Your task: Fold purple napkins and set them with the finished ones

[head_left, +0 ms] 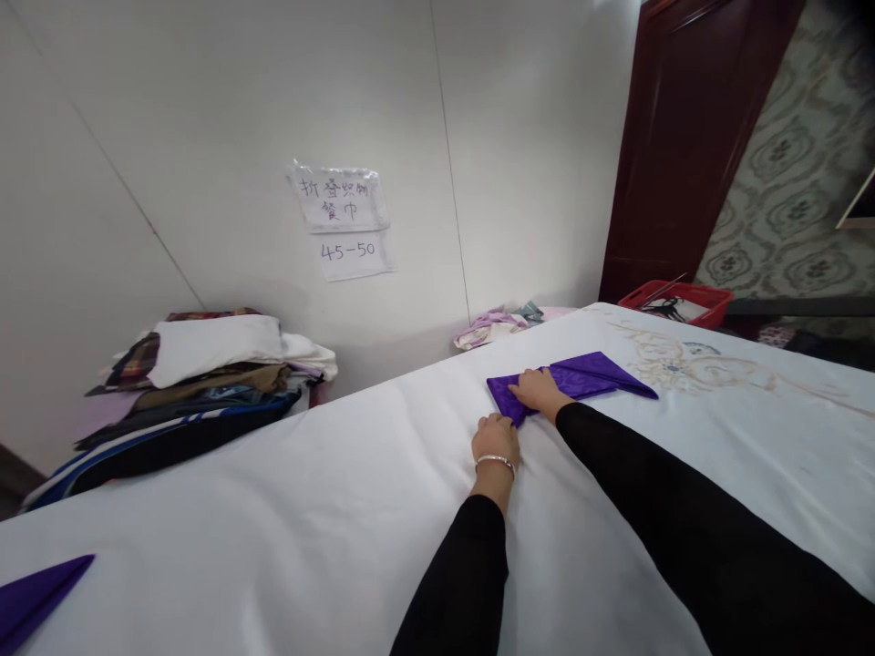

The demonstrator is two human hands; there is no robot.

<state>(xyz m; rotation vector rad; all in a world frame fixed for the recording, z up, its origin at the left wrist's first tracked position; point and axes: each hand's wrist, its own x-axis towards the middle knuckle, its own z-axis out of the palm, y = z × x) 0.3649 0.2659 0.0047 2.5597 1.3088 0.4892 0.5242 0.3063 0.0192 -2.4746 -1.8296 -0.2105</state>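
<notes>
Folded purple cloth (593, 374) lies on the white table cover (369, 501), right of centre. Person's right hand (540, 392) rests palm-down across its left part, left hand (496, 439) just beside at the near corner; cannot tell if either pinches fabric. Second purple piece (42, 597) well apart, lower left.
</notes>
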